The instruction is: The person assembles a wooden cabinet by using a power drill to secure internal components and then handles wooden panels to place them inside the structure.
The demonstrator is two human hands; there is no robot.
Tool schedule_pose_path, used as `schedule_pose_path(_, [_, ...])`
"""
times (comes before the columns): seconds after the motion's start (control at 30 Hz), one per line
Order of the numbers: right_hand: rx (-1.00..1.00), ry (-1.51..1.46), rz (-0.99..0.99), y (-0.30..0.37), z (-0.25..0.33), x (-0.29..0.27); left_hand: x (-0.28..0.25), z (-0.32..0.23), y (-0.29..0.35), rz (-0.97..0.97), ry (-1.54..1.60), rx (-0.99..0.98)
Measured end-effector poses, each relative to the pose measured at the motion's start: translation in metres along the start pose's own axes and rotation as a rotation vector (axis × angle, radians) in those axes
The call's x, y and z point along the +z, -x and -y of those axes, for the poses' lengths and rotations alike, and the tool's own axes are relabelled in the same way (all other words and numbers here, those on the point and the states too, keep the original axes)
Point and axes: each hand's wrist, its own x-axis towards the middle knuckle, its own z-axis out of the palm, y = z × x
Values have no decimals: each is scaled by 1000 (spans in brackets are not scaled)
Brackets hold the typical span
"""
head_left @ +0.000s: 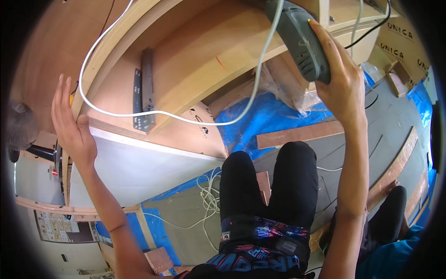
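Gripping a grey power tool (301, 39), right hand (341, 83); brown cardboard box (403, 44) beyond.

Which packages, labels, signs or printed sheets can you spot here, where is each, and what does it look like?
Cardboard box: top right, beyond the right hand; brown, dark printed lettering.
Printed sheet: lower left, below the left hand; pale, rows of small pictures.
Clear plastic wrap: centre, on the blue tarp; crumpled, see-through.
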Motion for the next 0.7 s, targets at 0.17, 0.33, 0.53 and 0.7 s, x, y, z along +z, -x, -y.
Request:
schedule_pose_path(0.17, [-113, 59, 25, -24, -5, 24, -7, -2, -4, 80, 20, -74])
schedule_pose_path(0.33, [-339, 182, 129, -46, 1, 50, -24, 11, 0, 144, 329, -207])
schedule_pose_path(0.53, [-367, 239, 269, -83, 14, 94, -28, 24, 8, 220, 71, -88])
schedule_pose_path(0.7, [-261, 274, 457, -122, 7, 116, -22, 19, 8, 267, 44, -131])
